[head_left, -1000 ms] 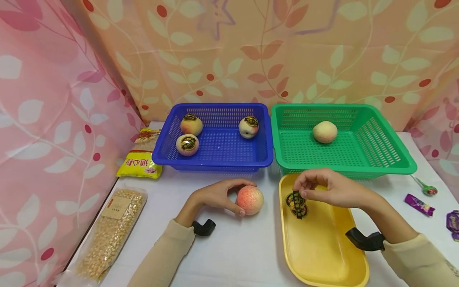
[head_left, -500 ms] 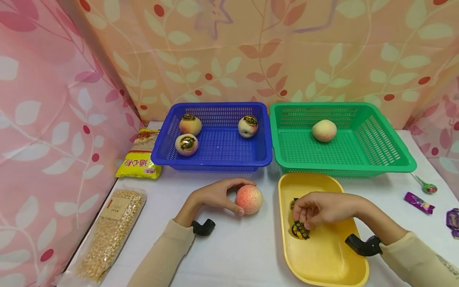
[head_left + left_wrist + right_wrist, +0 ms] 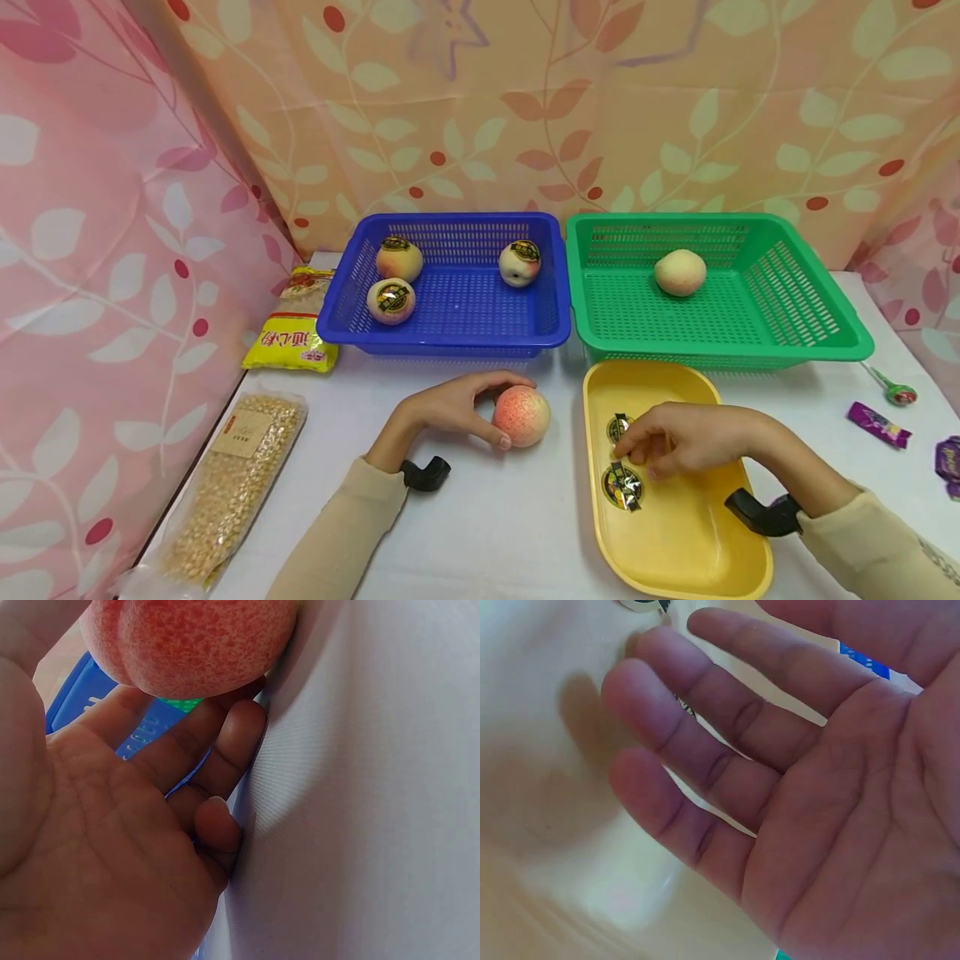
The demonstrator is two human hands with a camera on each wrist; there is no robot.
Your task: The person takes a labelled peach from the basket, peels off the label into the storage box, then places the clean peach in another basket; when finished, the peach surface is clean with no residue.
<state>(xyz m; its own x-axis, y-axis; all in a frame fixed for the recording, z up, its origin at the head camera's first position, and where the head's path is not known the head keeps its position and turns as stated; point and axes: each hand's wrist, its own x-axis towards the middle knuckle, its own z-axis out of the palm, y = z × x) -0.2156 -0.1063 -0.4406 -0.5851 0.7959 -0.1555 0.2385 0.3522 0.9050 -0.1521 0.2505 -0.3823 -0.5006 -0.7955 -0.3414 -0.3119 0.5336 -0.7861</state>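
Note:
On the white tabletop, my left hand (image 3: 452, 407) holds a pink-and-cream peach (image 3: 523, 416) between thumb and fingers. The left wrist view has the same peach (image 3: 202, 645) at the top, with the fingers reaching round behind it. My right hand (image 3: 693, 437) hovers inside a yellow tray (image 3: 682, 550), holding nothing. Its fingers look relaxed and slightly bent in the right wrist view. Just below its fingertips lies a round black-and-gold sticker (image 3: 622, 486) on the tray floor. A second such sticker (image 3: 618, 427), partly covered by the fingers, lies farther back.
Behind stand a blue basket (image 3: 450, 340) with three stickered peaches and a green basket (image 3: 720, 352) with one plain peach (image 3: 680, 272). At left lie a yellow food bag (image 3: 292, 340) and a bag of kernels (image 3: 232, 492). Sweets (image 3: 879, 425) and a lollipop (image 3: 900, 393) lie at right.
My right hand has carried a sticker toward the tray's near side, laid it on the floor and let go. My left hand and its peach have stayed in place.

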